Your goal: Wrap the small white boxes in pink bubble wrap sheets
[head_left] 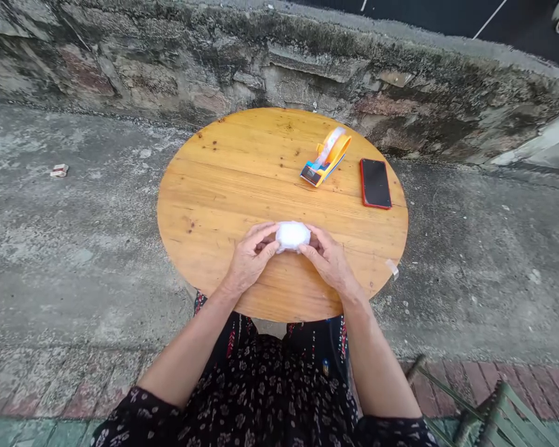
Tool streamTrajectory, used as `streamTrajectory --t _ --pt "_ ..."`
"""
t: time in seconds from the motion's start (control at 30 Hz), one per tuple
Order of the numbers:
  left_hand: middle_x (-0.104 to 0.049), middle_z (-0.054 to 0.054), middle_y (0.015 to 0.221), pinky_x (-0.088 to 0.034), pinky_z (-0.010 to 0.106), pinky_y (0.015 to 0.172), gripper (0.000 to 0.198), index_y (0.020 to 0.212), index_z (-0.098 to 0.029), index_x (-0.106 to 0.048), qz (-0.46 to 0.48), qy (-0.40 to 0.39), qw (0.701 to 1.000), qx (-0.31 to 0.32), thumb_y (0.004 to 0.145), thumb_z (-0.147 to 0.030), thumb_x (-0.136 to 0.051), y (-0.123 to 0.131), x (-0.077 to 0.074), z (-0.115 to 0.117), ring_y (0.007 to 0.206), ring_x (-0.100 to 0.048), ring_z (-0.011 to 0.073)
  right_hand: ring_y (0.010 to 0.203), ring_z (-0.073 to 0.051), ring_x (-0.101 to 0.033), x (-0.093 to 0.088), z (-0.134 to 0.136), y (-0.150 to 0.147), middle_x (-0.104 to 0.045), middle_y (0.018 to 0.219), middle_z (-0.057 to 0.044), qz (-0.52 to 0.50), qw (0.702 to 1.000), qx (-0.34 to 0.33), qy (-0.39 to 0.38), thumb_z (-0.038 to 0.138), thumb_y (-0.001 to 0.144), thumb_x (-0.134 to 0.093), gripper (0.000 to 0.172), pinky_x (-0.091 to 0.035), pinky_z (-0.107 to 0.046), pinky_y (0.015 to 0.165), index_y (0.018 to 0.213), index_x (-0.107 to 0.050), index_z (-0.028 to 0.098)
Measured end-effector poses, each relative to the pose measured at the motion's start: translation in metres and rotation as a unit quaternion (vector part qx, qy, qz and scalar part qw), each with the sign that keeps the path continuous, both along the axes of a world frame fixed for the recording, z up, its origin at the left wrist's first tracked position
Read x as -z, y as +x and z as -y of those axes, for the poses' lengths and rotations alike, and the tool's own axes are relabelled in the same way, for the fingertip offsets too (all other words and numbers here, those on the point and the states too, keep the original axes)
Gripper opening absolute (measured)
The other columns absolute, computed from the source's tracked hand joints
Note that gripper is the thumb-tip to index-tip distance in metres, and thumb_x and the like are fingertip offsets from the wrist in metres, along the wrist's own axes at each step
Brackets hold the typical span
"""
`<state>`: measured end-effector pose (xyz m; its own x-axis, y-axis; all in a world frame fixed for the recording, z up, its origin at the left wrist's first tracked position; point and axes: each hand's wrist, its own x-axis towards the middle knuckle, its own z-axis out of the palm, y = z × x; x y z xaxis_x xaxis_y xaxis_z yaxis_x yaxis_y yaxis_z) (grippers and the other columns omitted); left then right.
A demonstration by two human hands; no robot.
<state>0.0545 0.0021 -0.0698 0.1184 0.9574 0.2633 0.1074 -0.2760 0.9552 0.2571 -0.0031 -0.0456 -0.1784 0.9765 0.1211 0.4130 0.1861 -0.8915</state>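
A rough stone wall (302,68) is standing just beyond a round wooden worktop (214,211). Over the worktop's near half, the left hand (254,257) and the right hand (328,257) are clamping a white wrapped packet (293,236) by its opposite ends; whether it is touching the wood is unclear. On the worktop's far right part, an orange tape dispenser (338,154) is resting; a red-cased smartphone (376,183) is lying near its right edge, and a tape strip (392,268) is overhanging its near right edge.

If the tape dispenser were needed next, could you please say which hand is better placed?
Probably the right hand: it is nearer the tape dispenser than the left hand, though both hold the white bundle.
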Motion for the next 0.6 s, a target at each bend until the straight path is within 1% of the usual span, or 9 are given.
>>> streamTrajectory --t 0.13,0.2,0.3,0.4,0.43,0.47,0.53,0.6 --pt "-0.056 0.01 0.131 -0.052 0.034 0.092 0.035 0.123 -0.021 -0.061 -0.043 0.017 0.999 -0.004 0.089 -0.029 -0.058 -0.001 -0.001 0.001 0.115 -0.057 0.0216 0.085 -0.019 -0.063 -0.001 0.001 0.0 -0.062 0.125 -0.01 0.022 1.0 0.008 -0.005 0.04 0.088 -0.06 0.053 -0.053 -0.041 0.081 0.137 -0.047 0.026" --pt "-0.059 0.01 0.127 -0.053 0.033 0.089 0.037 0.124 -0.02 -0.06 -0.047 0.016 0.999 -0.005 0.089 -0.03 -0.057 -0.001 -0.002 0.001 0.109 -0.06 0.0206 0.085 -0.02 -0.063 0.0 0.001 0.001 -0.064 0.12 -0.009 0.027 1.0 0.005 -0.001 0.04 0.087 -0.06 0.053 -0.052 -0.042 0.082 0.137 -0.048 0.027" --pt "-0.064 0.01 0.118 -0.054 0.032 0.083 0.037 0.123 -0.019 -0.061 -0.026 -0.001 1.0 -0.001 0.089 -0.033 -0.058 0.001 -0.003 0.001 0.098 -0.064 0.0193 0.084 -0.02 -0.063 0.0 0.001 0.001 -0.067 0.114 -0.008 0.025 1.0 0.006 -0.001 0.041 0.087 -0.061 0.053 -0.053 -0.041 0.08 0.136 -0.049 0.026" --pt "-0.067 0.009 0.111 -0.054 0.031 0.08 0.036 0.118 -0.017 -0.063 -0.006 -0.02 1.0 -0.001 0.088 -0.036 -0.059 0.003 -0.01 0.004 0.095 -0.064 0.0195 0.083 -0.018 -0.063 -0.004 0.006 0.0 -0.065 0.117 -0.008 0.012 1.0 0.009 -0.004 0.043 0.088 -0.059 0.051 -0.053 -0.038 0.078 0.135 -0.05 0.025" --pt "-0.067 0.009 0.108 -0.054 0.03 0.077 0.035 0.116 -0.017 -0.063 0.001 -0.032 0.999 -0.005 0.088 -0.037 -0.059 0.004 -0.014 0.005 0.091 -0.065 0.0188 0.081 -0.018 -0.063 -0.005 0.008 0.0 -0.065 0.114 -0.008 0.005 1.0 0.011 -0.008 0.044 0.089 -0.058 0.05 -0.053 -0.037 0.075 0.134 -0.051 0.024" --pt "-0.068 0.008 0.104 -0.055 0.028 0.071 0.035 0.114 -0.016 -0.064 0.006 -0.049 0.999 -0.008 0.087 -0.038 -0.059 0.004 -0.017 0.006 0.084 -0.065 0.0174 0.079 -0.017 -0.063 -0.007 0.01 0.0 -0.066 0.108 -0.007 0.0 1.0 0.012 -0.016 0.045 0.089 -0.057 0.049 -0.053 -0.035 0.072 0.132 -0.052 0.024" --pt "-0.069 0.005 0.09 -0.052 0.025 0.059 0.035 0.11 -0.016 -0.065 0.005 -0.089 0.996 -0.004 0.088 -0.042 -0.057 0.003 -0.024 0.006 0.067 -0.063 0.0138 0.068 -0.016 -0.061 -0.01 0.013 -0.002 -0.067 0.087 -0.003 -0.001 0.999 0.013 -0.04 0.048 0.091 -0.053 0.047 -0.051 -0.032 0.065 0.13 -0.054 0.022" --pt "-0.065 0.001 0.07 -0.048 0.024 0.052 0.035 0.104 -0.016 -0.067 -0.021 -0.118 0.993 0.018 0.09 -0.045 -0.052 0.001 -0.029 0.004 0.055 -0.058 0.012 0.058 -0.015 -0.058 -0.014 0.013 -0.003 -0.062 0.067 0.001 0.011 0.998 0.018 -0.063 0.051 0.092 -0.05 0.045 -0.048 -0.03 0.059 0.126 -0.056 0.021"
